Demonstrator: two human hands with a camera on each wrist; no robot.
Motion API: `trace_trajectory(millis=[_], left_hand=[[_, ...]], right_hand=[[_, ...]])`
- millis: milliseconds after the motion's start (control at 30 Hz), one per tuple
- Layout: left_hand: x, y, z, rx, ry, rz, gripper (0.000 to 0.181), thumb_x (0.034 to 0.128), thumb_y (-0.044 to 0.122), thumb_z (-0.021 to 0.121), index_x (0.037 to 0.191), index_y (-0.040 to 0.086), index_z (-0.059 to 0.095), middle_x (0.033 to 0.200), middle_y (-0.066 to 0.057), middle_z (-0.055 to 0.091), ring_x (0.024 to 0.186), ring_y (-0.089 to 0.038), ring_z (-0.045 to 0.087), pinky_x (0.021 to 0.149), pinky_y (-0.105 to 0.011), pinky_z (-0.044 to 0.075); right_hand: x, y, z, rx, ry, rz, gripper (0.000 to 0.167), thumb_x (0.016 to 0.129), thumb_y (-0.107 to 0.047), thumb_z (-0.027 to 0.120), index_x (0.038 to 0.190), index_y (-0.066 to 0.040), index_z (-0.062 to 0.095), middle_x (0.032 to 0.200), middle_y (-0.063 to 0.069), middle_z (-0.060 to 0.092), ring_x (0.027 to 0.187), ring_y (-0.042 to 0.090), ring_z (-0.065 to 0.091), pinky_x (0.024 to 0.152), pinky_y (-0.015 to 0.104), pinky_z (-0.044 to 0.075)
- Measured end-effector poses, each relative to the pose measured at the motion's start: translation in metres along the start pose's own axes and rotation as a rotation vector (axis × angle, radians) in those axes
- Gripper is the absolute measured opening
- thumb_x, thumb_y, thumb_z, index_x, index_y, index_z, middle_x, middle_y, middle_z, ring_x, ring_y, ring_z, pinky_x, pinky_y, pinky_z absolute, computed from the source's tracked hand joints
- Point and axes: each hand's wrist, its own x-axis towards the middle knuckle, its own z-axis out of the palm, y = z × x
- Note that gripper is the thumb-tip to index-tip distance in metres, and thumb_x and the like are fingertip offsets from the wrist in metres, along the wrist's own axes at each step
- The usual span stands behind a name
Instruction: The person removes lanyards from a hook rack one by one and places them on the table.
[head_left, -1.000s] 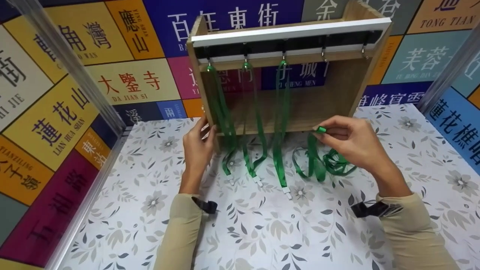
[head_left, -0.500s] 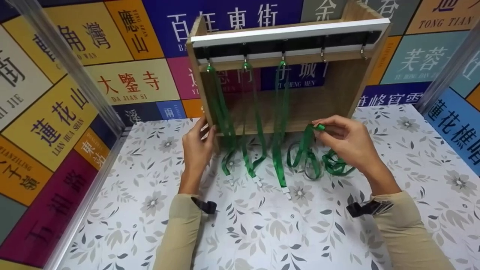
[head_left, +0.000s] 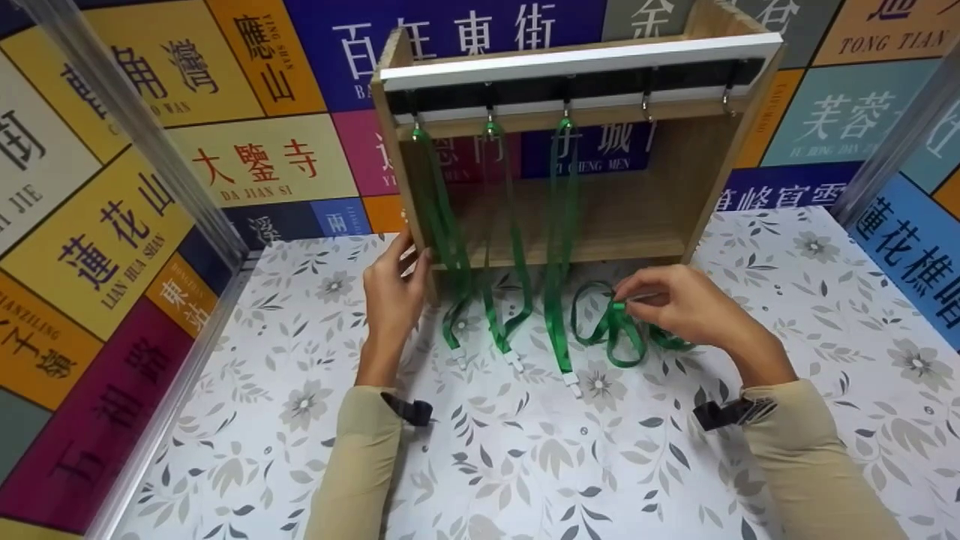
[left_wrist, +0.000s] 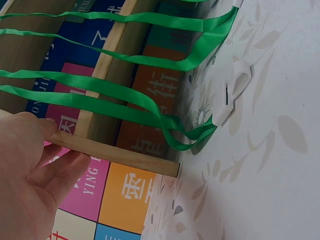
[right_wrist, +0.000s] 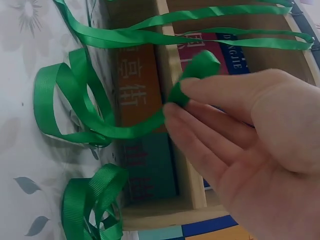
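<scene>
My left hand [head_left: 395, 289] grips the left side panel of a wooden rack [head_left: 649, 249]. In the left wrist view, the thumb lies on one face of that panel [left_wrist: 120, 154] and the fingers on the other. Between thumb and fingers, my right hand [head_left: 686, 307] pinches one end of a green lanyard [right_wrist: 202, 65]. The rest of its ribbon lies looped on the tabletop below. Beside it sits another coiled lanyard [right_wrist: 75, 200], partly hidden by the right hand in the head view. Three green lanyards [head_left: 559, 300] hang from the rack's left hooks.
Two bare hooks [head_left: 646, 112] are on the rack's right part. White plastic clips [head_left: 572, 384] end the hanging lanyards, close to the flower-patterned tabletop [head_left: 510, 450]. Panels with colourful printed signs [head_left: 259, 169] stand behind and at the sides.
My right hand has come down towards the table, lowering the pinched lanyard end, and its ribbon has shifted left. The left hand stays on the rack; the hanging lanyards look unchanged.
</scene>
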Motion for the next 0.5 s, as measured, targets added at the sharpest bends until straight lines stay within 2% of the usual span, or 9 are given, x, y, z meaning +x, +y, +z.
trace_trajectory(millis=[267,400,500], left_hand=[[0.001,-0.001,0.001,-0.012,0.005,0.012,0.049,0.106,0.02,0.072,0.153,0.011,0.063,0.143,-0.015,0.072,0.122,-0.031,0.076,0.094,-0.045,0.066],[0.001,0.0,0.001,-0.015,0.003,0.012,0.049,0.1062,0.021,0.072,0.154,0.011,0.062,0.144,-0.015,0.072,0.122,-0.031,0.076,0.094,-0.042,0.066],[0.001,-0.001,0.001,-0.01,-0.001,0.0,0.05,0.1064,0.022,0.072,0.154,0.011,0.062,0.145,-0.014,0.072,0.123,-0.031,0.076,0.094,-0.04,0.066]], right_hand=[[0.0,0.005,0.006,-0.119,-0.153,-0.025,0.025,0.098,0.005,0.07,0.11,-0.009,0.086,0.122,0.013,0.081,0.118,0.037,0.075,0.101,0.059,0.062],[0.0,0.006,0.01,-0.174,-0.204,-0.046,0.028,0.096,0.007,0.066,0.107,-0.008,0.087,0.115,0.01,0.084,0.114,0.033,0.076,0.098,0.054,0.062],[0.0,0.006,0.013,-0.219,-0.222,-0.052,0.028,0.096,0.006,0.067,0.105,-0.011,0.087,0.109,0.005,0.084,0.105,0.026,0.075,0.093,0.047,0.061]])
